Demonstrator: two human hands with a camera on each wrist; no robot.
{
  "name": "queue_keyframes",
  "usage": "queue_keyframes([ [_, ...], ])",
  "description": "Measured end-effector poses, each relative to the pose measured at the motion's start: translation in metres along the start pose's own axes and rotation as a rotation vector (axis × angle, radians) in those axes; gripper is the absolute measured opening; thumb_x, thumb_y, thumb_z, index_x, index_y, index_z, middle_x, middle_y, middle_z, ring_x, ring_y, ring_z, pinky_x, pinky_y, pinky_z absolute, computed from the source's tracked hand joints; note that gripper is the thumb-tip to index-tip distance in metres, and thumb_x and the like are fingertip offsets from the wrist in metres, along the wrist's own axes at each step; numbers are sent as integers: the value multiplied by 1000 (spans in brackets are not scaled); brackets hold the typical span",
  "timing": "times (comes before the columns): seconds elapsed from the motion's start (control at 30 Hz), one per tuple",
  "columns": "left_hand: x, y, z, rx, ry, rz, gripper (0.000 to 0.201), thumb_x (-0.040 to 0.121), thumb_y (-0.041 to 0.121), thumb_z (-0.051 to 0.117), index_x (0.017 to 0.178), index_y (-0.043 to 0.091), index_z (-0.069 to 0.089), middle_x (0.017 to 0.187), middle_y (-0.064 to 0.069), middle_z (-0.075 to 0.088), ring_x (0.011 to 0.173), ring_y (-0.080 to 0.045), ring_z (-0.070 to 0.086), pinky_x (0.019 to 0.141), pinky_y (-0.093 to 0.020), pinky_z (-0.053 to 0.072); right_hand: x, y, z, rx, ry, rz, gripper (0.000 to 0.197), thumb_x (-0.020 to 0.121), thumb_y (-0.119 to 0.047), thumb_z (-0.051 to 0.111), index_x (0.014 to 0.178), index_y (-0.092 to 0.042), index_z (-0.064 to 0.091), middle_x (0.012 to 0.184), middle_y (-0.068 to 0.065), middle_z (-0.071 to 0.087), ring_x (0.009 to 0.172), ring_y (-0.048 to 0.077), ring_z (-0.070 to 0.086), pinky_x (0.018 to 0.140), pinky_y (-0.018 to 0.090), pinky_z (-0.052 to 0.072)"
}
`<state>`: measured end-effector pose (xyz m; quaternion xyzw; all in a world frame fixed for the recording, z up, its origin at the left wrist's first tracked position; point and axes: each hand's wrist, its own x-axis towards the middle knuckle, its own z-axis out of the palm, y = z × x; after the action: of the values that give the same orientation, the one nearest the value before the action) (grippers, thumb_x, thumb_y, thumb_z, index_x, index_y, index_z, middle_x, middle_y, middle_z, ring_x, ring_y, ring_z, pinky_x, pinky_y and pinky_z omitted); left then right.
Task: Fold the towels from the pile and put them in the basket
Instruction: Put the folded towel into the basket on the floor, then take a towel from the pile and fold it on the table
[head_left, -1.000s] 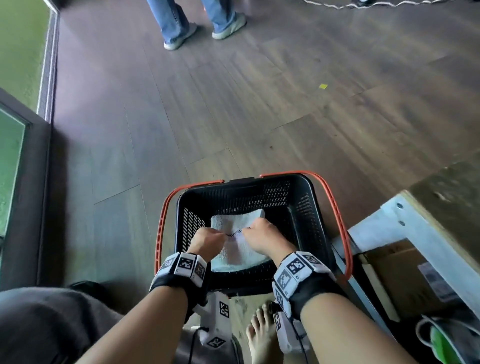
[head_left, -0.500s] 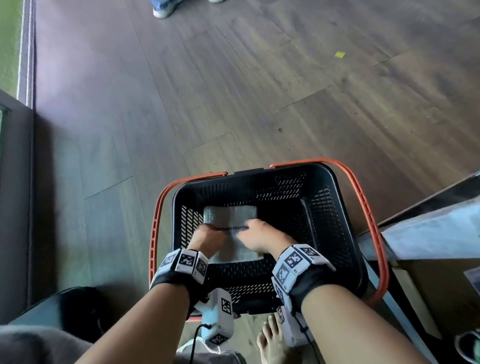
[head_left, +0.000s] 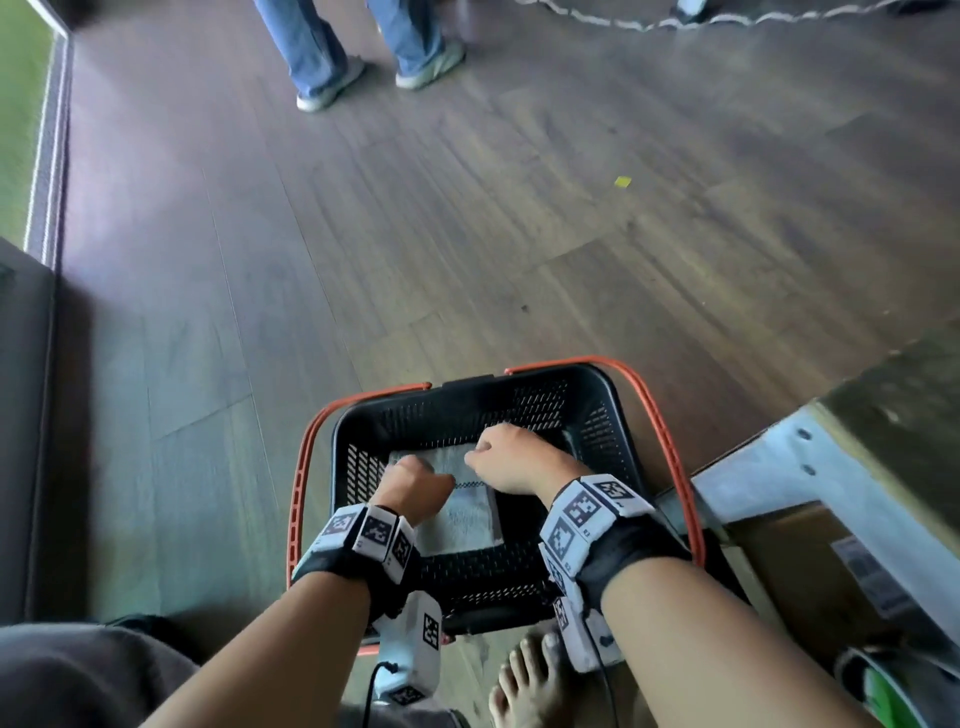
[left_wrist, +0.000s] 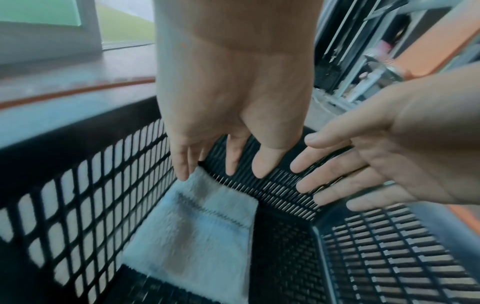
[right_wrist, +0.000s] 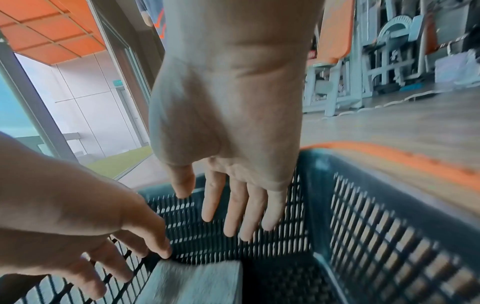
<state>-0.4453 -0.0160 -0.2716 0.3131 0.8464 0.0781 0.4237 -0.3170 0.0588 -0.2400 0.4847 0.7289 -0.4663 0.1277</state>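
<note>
Folded towel (left_wrist: 197, 236) sat flat on the basket (head_left: 597, 395) floor, right under both grips. Left hand (left_wrist: 221, 115) and right hand (right_wrist: 228, 127) hung loose-fingered, holding nothing. It looked soft, light and floppy, so I'd pinch the folded edges.

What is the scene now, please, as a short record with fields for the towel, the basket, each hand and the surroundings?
towel: folded pale blue-grey terry towel with a dark stitched line, lying flat on the basket floor, left side
basket: black perforated plastic basket with orange handles, on the wooden floor
left hand: left hand above the towel, fingers straight, holding nothing
right hand: right hand inside the basket, fingers straight, holding nothing
surroundings: a standing person's legs in blue jeans
</note>
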Motion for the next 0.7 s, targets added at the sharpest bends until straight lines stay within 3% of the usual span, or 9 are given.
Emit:
queue_keyframes([
  [0.1, -29, 36, -26, 37, 33, 134, 13, 90, 25, 57, 84, 14, 59, 83, -5, 58, 80, -23, 54, 72, -28, 45, -35, -13, -38, -5, 110, -36, 29, 96, -29, 49, 74, -10, 56, 78, 10, 57, 74, 27, 53, 63, 33, 39],
  [0.17, -52, 61, -44, 47, 35, 227, 17, 93, 25, 54, 85, 14, 64, 83, -6, 62, 77, -22, 55, 69, -25, 42, -65, -24, -61, -12, 194, -66, 33, 94, -28, 50, 64, -14, 49, 66, 8, 51, 65, 27, 50, 57, 32, 36],
  [0.2, -65, 73, -53, 28, 22, 257, 20, 91, 26, 55, 82, 12, 66, 80, -9, 66, 72, -22, 57, 64, -25, 42, -82, -29, -72, -26, 227, -67, 33, 94, -29, 51, 66, -13, 54, 67, 8, 55, 65, 27, 51, 58, 31, 38],
  [0.3, -105, 109, -73, 5, 14, 339, 27, 78, 32, 58, 76, 7, 69, 82, -15, 75, 60, -21, 62, 48, -19, 40, -132, -38, -94, -28, 344, -61, 27, 93, -35, 54, 74, -18, 62, 88, 7, 69, 81, 26, 62, 73, 31, 46],
  [0.4, -148, 141, -86, 78, 43, 496, 23, 88, 22, 57, 88, 6, 72, 87, -11, 76, 69, -22, 69, 65, -29, 58, -181, -39, -109, -13, 517, -40, 27, 88, -31, 54, 64, -19, 54, 80, 5, 65, 82, 29, 66, 70, 29, 46],
  [0.47, -180, 156, -90, 178, 85, 627, 25, 94, 20, 54, 102, 4, 71, 99, -12, 74, 85, -25, 68, 79, -31, 56, -216, -36, -116, -19, 622, -5, 24, 84, -28, 51, 63, -17, 52, 74, 4, 62, 77, 31, 64, 69, 29, 46],
  [0.53, -201, 168, -90, 220, 68, 685, 28, 97, 15, 49, 120, 8, 65, 117, -10, 69, 104, -27, 65, 89, -35, 54, -249, -32, -123, -8, 708, 38, 22, 80, -28, 50, 62, -17, 52, 81, 10, 67, 80, 34, 64, 71, 30, 48],
  [0.6, -218, 177, -85, 500, 97, 814, 32, 99, 14, 46, 128, 13, 60, 126, -9, 65, 117, -30, 61, 94, -40, 53, -278, -23, -127, -7, 758, 98, 23, 79, -30, 52, 61, -17, 51, 86, 11, 69, 83, 34, 66, 70, 28, 45],
  [0.7, -252, 194, -77, 766, 146, 936, 30, 99, 17, 48, 126, 13, 61, 124, -8, 65, 116, -29, 62, 92, -41, 54, -308, -5, -131, 27, 800, 188, 21, 74, -33, 51, 62, -16, 54, 80, 7, 69, 80, 31, 69, 67, 28, 47],
])
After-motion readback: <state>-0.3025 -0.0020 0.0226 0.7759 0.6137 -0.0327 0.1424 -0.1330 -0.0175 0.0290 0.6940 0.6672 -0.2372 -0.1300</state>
